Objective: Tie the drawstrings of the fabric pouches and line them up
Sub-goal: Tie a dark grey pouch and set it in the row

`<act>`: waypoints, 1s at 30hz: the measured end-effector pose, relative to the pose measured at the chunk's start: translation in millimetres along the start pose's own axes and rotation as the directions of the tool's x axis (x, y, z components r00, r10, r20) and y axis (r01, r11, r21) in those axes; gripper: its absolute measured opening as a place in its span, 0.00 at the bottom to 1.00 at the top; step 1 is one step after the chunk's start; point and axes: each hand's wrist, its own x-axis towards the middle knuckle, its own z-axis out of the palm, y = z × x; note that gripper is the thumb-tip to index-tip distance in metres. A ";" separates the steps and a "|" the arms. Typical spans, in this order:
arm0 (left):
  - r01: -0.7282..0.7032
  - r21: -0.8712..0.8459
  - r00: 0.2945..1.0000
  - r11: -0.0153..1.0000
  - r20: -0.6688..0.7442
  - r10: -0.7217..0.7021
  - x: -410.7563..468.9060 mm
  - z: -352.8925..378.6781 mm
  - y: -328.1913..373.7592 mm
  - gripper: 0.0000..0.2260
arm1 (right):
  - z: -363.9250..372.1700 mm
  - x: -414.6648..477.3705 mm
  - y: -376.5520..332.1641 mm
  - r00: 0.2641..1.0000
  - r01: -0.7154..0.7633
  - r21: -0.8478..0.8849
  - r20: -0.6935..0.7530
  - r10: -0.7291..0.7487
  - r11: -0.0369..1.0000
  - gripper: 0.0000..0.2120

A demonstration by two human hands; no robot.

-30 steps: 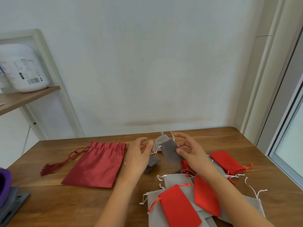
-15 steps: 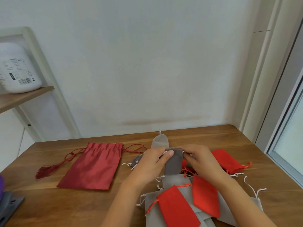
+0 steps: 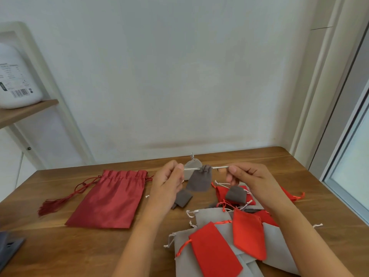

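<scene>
Dark grey fabric pouch [image 3: 199,179], one: hung just above the tabletop [image 3: 60,246] between my left grip [image 3: 169,184] and right grip [image 3: 249,178], each pinched tight on one end of its white drawstring [image 3: 220,167], held taut sideways, apparently to cinch the mouth shut before knotting.

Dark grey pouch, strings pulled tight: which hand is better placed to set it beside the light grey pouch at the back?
Probably the left hand. It pinches one drawstring just in front of the light grey pouch, while the right hand holds the other drawstring beyond the dark grey pouch.
</scene>
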 end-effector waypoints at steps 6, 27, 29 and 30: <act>0.011 -0.165 0.995 0.986 -0.100 -0.028 -5.7 -4.9 3.3 0.15 | 12.5 -0.1 3.7 0.997 0.053 -0.014 -0.055 -0.054 0.999 0.11; 0.393 -0.768 0.884 0.506 0.164 -0.437 -10.5 16.2 8.3 0.08 | 40.0 -1.7 13.9 0.959 -0.282 0.752 0.215 0.184 0.595 0.16; 0.418 -0.726 0.886 0.546 0.194 -0.420 -11.0 16.2 8.4 0.10 | 40.8 -2.0 14.0 0.955 -0.297 0.765 0.223 0.197 0.571 0.14; 0.431 -0.700 0.887 0.569 0.214 -0.409 -11.7 16.3 7.8 0.10 | 40.7 -2.4 14.0 0.951 -0.309 0.761 0.234 0.203 0.571 0.14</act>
